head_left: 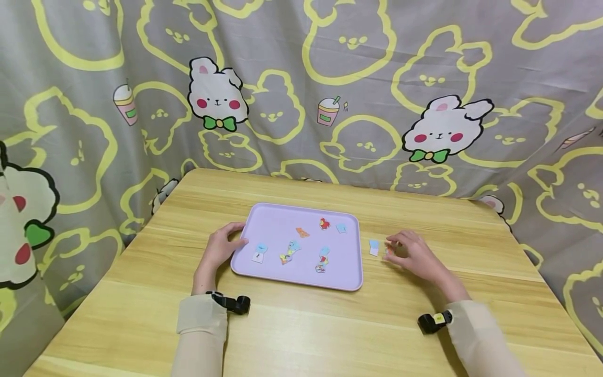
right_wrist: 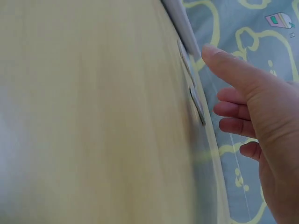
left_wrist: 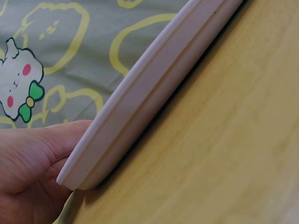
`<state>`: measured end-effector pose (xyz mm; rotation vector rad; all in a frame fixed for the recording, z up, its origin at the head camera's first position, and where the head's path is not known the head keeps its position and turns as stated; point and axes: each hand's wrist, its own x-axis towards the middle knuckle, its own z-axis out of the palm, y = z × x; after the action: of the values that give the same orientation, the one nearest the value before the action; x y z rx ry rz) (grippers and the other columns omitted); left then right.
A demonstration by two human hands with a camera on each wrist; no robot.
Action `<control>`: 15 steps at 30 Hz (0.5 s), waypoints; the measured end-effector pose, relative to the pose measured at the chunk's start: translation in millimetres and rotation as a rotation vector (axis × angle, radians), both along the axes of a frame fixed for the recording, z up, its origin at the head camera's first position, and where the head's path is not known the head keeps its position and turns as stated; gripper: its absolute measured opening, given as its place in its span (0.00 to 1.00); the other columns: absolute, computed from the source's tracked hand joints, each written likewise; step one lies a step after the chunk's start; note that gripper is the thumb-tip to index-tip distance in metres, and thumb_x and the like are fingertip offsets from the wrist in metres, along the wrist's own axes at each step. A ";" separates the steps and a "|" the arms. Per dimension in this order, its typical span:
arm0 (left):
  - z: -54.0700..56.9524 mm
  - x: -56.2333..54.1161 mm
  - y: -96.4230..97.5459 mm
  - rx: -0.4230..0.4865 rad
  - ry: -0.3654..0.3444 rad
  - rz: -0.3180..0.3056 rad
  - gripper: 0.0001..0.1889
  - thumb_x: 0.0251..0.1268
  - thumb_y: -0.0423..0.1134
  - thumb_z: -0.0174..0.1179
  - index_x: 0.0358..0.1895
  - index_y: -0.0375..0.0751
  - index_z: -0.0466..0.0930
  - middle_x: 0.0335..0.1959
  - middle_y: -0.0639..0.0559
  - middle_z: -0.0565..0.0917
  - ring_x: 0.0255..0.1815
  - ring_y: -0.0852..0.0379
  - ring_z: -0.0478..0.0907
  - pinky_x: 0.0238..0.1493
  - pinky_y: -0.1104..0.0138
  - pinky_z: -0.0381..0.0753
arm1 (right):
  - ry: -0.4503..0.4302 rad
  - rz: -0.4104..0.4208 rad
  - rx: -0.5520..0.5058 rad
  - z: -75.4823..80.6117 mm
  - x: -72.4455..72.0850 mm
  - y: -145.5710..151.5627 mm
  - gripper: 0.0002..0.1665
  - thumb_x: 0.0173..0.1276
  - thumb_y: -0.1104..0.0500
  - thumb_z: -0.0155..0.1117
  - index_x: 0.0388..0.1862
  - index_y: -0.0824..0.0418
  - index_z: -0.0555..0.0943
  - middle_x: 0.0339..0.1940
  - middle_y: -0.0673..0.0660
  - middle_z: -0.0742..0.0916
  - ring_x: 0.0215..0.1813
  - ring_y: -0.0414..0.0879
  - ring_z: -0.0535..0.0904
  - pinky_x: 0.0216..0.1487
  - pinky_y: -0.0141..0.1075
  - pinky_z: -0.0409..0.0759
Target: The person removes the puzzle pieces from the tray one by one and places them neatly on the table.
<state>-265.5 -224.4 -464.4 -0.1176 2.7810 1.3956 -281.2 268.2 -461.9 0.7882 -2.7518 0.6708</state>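
A lilac tray [head_left: 278, 272] lies on the table with several small picture puzzle pieces on it. My left hand [head_left: 220, 251] holds the tray's left side, the thumb over the rim and the fingers outside, partly hidden by the wall in the left wrist view. Right of the tray lies a blue-and-white puzzle piece [head_left: 373, 247]. Beside it my right hand [head_left: 416, 254] reaches around a small colourful piece [head_left: 389, 248], thumb and fingers spread apart on either side. In the right wrist view, both pieces lie flat on the table below the thumb.
On the tray, joined pieces [head_left: 323, 259] sit near the front right, with others [head_left: 289, 252] in the middle. An orange piece [head_left: 302, 232] and a red one [head_left: 324, 224] lie farther back. A patterned curtain [head_left: 292, 120] hangs behind the wooden table [head_left: 301, 330].
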 end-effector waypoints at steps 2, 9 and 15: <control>-0.4 -0.2 -0.1 -0.003 0.002 -0.002 0.26 0.69 0.36 0.60 0.69 0.39 0.69 0.71 0.39 0.71 0.76 0.40 0.60 0.78 0.47 0.58 | 0.005 0.006 -0.021 -0.3 1.8 -5.2 0.29 0.55 0.54 0.76 0.52 0.68 0.81 0.43 0.58 0.84 0.50 0.54 0.76 0.57 0.52 0.68; -1.4 -0.9 -0.4 0.001 0.000 0.001 0.26 0.68 0.36 0.60 0.69 0.39 0.69 0.71 0.39 0.71 0.76 0.40 0.60 0.78 0.48 0.58 | 0.015 0.000 -0.026 -0.1 3.8 -26.3 0.31 0.55 0.51 0.76 0.53 0.67 0.80 0.42 0.57 0.83 0.46 0.50 0.75 0.55 0.51 0.71; -2.3 -1.6 -0.9 0.005 -0.007 0.003 0.26 0.68 0.37 0.61 0.69 0.40 0.69 0.70 0.40 0.72 0.76 0.41 0.60 0.78 0.48 0.58 | 0.012 -0.001 -0.020 -0.7 4.0 -43.5 0.33 0.56 0.48 0.75 0.55 0.65 0.80 0.49 0.60 0.83 0.52 0.54 0.76 0.57 0.53 0.72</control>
<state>-267.1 -225.3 -466.7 -0.1258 2.7733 1.3996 -277.2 224.7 -462.6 0.7843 -2.7302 0.6898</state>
